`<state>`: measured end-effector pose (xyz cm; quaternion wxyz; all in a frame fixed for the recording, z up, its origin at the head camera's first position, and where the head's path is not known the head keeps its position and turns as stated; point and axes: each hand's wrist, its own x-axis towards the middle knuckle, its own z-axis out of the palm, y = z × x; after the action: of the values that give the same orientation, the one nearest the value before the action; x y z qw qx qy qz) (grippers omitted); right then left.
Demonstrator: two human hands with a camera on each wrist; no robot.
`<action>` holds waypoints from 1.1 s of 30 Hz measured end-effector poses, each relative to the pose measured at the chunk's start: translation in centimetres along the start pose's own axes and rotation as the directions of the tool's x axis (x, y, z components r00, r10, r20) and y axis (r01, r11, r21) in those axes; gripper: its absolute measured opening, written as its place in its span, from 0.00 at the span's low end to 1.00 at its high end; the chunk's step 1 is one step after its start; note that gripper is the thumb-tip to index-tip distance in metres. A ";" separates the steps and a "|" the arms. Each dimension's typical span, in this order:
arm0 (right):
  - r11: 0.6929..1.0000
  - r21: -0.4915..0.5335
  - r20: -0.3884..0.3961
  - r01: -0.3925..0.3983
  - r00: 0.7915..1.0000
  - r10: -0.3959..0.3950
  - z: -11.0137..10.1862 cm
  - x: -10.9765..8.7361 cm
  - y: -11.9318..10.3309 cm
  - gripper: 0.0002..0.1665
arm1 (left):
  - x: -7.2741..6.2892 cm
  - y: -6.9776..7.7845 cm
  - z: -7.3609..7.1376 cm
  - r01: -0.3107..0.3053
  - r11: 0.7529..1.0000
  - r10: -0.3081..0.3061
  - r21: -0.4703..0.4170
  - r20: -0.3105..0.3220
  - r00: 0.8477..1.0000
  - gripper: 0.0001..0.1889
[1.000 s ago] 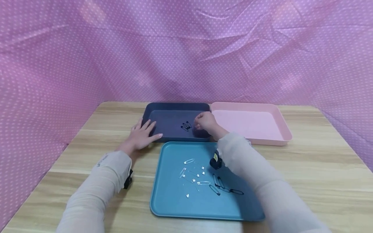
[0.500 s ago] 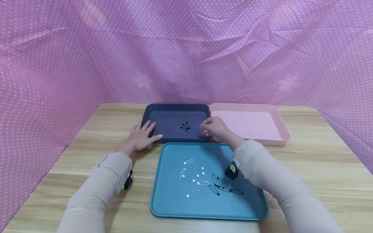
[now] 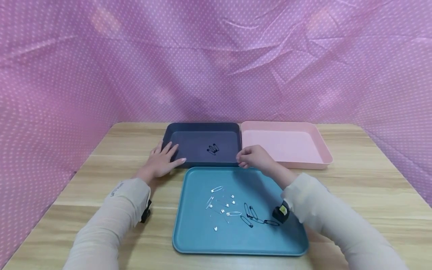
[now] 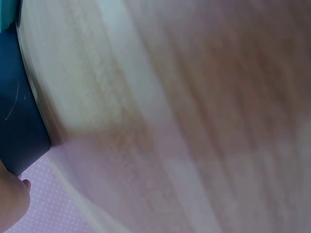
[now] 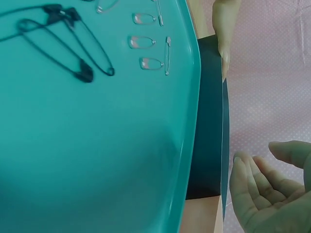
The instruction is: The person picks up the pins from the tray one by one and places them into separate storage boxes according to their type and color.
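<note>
My left hand (image 3: 162, 161) rests with spread fingers on the front left corner of a navy tray (image 3: 189, 164). Inside that tray lies a small cluster of black safety pins (image 3: 213, 149). My right hand (image 3: 255, 156) hovers near the tray's front right corner, and in the right wrist view its thumb stands apart from loosely bent fingers (image 5: 241, 182) with nothing between them. On the teal tray (image 3: 199, 243) in front, several black safety pins (image 5: 84, 73) lie to the right of scattered silver safety pins (image 3: 234, 213), some of them faint against the tray.
A pink tray (image 3: 326, 161) with a bare floor stands right of the navy one. All three trays sit on a wooden table (image 3: 364, 180). Pink dotted cloth (image 3: 216, 75) hangs behind and at the sides. A black wrist camera (image 3: 281, 212) overhangs the teal tray.
My right hand has drawn back from inside the navy tray, toward me and to the right. The left hand stays on the tray's corner. The black pins there look unmoved.
</note>
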<state>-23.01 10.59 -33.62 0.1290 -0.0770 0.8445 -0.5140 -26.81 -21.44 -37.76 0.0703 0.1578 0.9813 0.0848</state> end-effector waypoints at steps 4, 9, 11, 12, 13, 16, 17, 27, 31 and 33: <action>1.000 0.003 0.012 0.009 1.000 -0.009 -0.2 -0.8 0.3 0.12 | 0.0 0.0 0.0 0.000 1.000 0.000 0.011 0.002 1.000 0.44; 1.000 -0.008 0.039 0.012 0.999 -0.011 -0.4 -1.9 0.7 0.13 | 0.0 -0.1 0.2 -0.008 1.000 0.008 0.014 0.001 1.000 0.45; 1.000 -0.008 0.049 0.014 0.999 -0.013 -0.4 -2.4 0.9 0.13 | 0.0 -0.1 0.2 -0.010 1.000 0.010 0.011 -0.001 1.000 0.45; 1.000 -0.007 0.053 0.011 0.999 -0.011 -0.5 -2.6 1.0 0.14 | -0.1 -0.1 0.1 -0.010 1.000 0.010 0.008 -0.001 1.000 0.45; 1.000 -0.011 0.054 0.011 0.999 -0.010 -0.5 -2.9 1.1 0.14 | 0.0 -0.1 0.1 -0.010 1.000 0.010 0.008 -0.003 1.000 0.45; 1.000 -0.013 0.064 0.012 0.998 -0.011 -0.7 -3.6 1.4 0.15 | 0.0 0.0 0.1 -0.011 1.000 0.011 0.007 -0.011 1.000 0.45; 1.000 -0.016 0.067 0.013 0.998 -0.012 -0.8 -3.9 1.5 0.15 | 0.0 0.0 0.1 -0.011 1.000 0.011 0.009 -0.013 1.000 0.45; 0.999 -0.033 0.096 0.036 0.995 -0.033 -1.6 -6.2 2.4 0.18 | 0.0 -0.1 0.1 -0.011 1.000 0.011 0.003 -0.023 1.000 0.44; 0.999 -0.035 0.113 0.025 0.993 -0.021 -1.6 -7.0 2.5 0.19 | 0.0 -0.2 0.1 -0.011 1.000 0.011 0.006 -0.024 1.000 0.44; 0.999 -0.026 0.125 0.023 0.992 -0.020 -1.6 -7.3 2.5 0.20 | 0.0 -0.1 0.2 -0.010 1.000 0.011 0.004 -0.023 1.000 0.44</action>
<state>-16.49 15.07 -34.15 0.1747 -0.1198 0.8410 -0.4978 -26.79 -21.57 -37.93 0.0582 0.1621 0.9814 0.0853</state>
